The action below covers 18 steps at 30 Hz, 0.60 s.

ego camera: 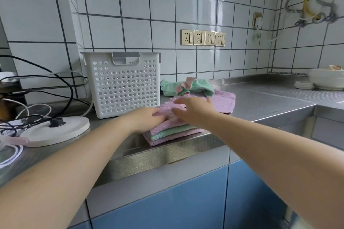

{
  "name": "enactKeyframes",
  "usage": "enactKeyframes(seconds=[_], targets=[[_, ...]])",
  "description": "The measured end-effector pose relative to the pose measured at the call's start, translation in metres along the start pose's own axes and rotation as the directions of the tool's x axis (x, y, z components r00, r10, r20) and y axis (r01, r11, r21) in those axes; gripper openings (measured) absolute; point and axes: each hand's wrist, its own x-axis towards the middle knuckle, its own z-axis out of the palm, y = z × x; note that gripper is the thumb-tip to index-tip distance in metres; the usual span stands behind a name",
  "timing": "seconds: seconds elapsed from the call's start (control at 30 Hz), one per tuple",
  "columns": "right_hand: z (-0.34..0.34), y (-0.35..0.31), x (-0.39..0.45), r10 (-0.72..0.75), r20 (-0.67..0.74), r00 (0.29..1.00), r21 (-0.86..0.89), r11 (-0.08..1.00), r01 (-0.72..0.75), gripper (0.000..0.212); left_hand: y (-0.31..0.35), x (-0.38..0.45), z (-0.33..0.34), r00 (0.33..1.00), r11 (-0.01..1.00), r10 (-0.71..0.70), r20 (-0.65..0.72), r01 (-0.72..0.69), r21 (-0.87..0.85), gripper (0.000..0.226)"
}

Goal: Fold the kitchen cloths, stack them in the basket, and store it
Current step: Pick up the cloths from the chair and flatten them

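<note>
I count three folded terry cloths, pink-green-pink, stacked at the steel counter's 6 o'clock edge. My left hand and right hand press flat-fingered on the top one, gripping nothing. One white perforated plastic basket stands at 11 o'clock.

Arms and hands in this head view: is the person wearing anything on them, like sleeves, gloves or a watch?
No. Both forearms are bare right up to the bottom edge of the picture, so no sleeves show. The left hand and right hand have no gloves, and no watch, bracelet or ring can be seen. The fingers are slightly blurred, so a thin ring could be missed.
</note>
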Motion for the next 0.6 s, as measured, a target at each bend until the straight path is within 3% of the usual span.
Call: enactKeyframes(seconds=[0.07, 0.13, 0.27, 0.47, 0.6], targets=[[-0.007, 0.007, -0.007, -0.050, -0.192, 0.980, 0.122, 0.990, 0.075, 0.033, 0.012, -0.005, -0.014, 0.987, 0.998, 0.055, -0.153, -0.057, -0.008, 0.038], [-0.015, 0.021, -0.019, -0.051, -0.246, 0.968, 0.181, 0.979, 0.098, 0.027, 0.031, -0.008, -0.021, 0.963, 0.987, 0.101, -0.251, -0.129, -0.098, 0.035], [-0.037, 0.058, -0.052, 0.027, -0.227, 0.974, 0.192, 0.981, 0.017, 0.030, 0.073, -0.011, -0.013, 0.971, 0.882, 0.193, -0.142, -0.235, -0.409, 0.027], [-0.071, 0.126, -0.136, 0.227, -0.196, 0.954, 0.185, 0.964, -0.191, 0.022, 0.141, -0.009, 0.033, 0.931, 0.854, 0.350, -0.103, -0.362, -0.374, 0.027], [-0.077, 0.178, -0.215, 0.373, -0.138, 0.917, 0.118, 0.926, -0.359, 0.026, 0.194, -0.013, 0.081, 0.889, 0.769, 0.459, -0.004, -0.399, -0.500, 0.020]])
